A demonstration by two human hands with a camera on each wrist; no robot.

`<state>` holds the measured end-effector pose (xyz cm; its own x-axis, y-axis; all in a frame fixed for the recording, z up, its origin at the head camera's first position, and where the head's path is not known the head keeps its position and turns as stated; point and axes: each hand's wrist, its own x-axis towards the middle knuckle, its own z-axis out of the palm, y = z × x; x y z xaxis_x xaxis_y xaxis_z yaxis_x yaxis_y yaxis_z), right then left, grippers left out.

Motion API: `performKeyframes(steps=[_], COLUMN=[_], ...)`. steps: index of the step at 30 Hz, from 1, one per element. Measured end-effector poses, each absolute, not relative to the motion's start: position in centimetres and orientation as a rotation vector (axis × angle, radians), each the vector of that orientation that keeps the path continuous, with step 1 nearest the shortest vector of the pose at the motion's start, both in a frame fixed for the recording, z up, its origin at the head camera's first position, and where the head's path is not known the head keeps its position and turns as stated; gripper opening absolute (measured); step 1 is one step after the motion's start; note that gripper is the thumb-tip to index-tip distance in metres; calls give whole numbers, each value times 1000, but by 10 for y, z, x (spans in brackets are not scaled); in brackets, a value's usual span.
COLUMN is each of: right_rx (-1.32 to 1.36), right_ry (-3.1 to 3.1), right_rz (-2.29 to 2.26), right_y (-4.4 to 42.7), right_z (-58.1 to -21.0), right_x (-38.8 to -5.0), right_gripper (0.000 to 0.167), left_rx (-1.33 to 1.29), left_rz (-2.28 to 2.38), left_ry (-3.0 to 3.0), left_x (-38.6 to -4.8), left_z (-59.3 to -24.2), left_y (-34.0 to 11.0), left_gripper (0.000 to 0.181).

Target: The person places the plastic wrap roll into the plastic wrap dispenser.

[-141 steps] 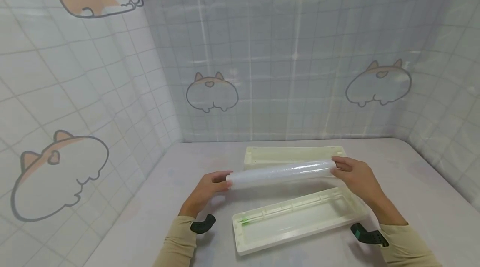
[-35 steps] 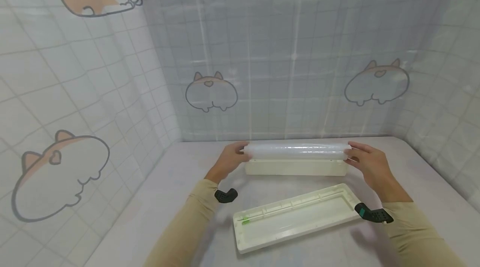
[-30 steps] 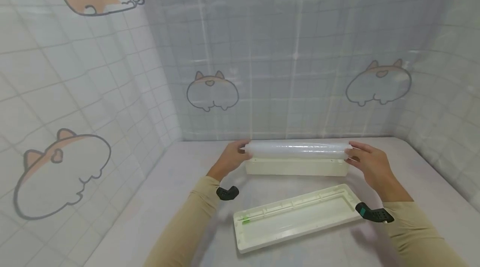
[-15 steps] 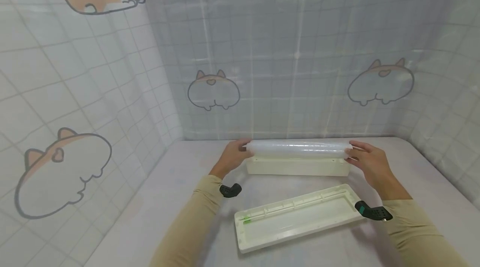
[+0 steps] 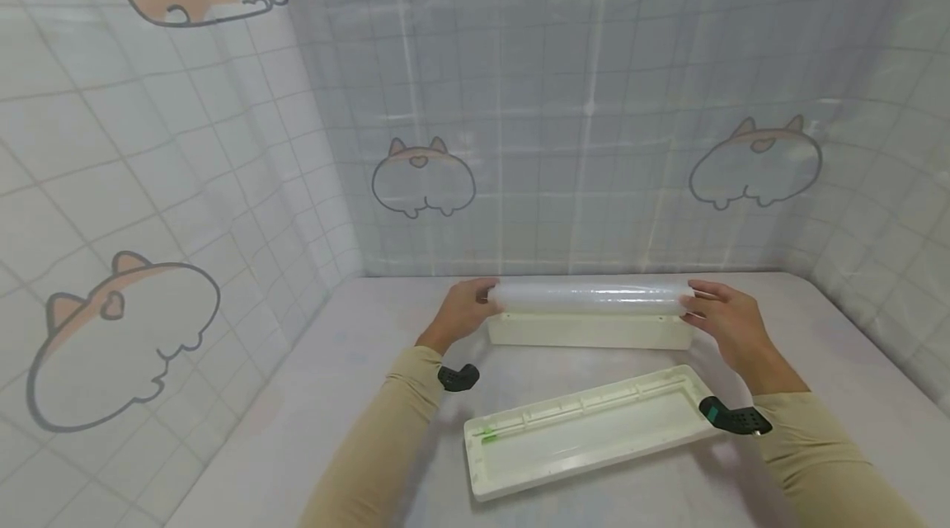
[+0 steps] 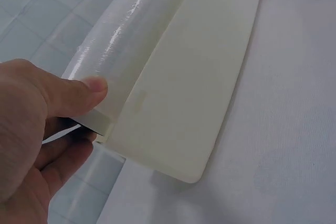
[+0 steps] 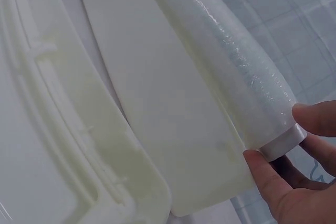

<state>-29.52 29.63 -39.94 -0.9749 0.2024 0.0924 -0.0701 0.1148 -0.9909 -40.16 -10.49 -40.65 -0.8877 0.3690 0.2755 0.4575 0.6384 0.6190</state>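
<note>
A roll of cling film [image 5: 594,295] lies level along the open top of a long cream box [image 5: 590,332]. My left hand [image 5: 462,309] holds the roll's left end, its thumb on the film in the left wrist view and its fingers around the core end. At the other end, the fingers and thumb of my right hand [image 5: 731,326] pinch the pale core [image 7: 283,142]. How deep the roll sits in the box is hidden behind the front wall. Nearer me, a cream lid [image 5: 594,467] rests slantwise, inside up, with a small green slider [image 5: 487,436] at its left end.
The white-covered table [image 5: 334,429] reaches back to a tile-patterned curtain [image 5: 579,140] with cartoon dogs, which also closes in both sides. A dark wrist camera [image 5: 731,417] on my right arm hangs over the lid's right end.
Over several seconds, both hands carried the roll back and levelled it over the box. In the last second the roll and hands have barely moved.
</note>
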Motion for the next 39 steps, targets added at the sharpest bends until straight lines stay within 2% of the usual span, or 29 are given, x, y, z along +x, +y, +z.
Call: performKeyframes(steps=[39], right_rx=[-143], right_ry=[-2358], right_rz=[1791], right_y=[296], right_z=[-398], right_x=[-301], right_gripper=[60], left_rx=[-798], left_rz=[-949], left_ry=[-2717], left_x=[-397], left_z=[-411], left_y=[-102], left_gripper=[47])
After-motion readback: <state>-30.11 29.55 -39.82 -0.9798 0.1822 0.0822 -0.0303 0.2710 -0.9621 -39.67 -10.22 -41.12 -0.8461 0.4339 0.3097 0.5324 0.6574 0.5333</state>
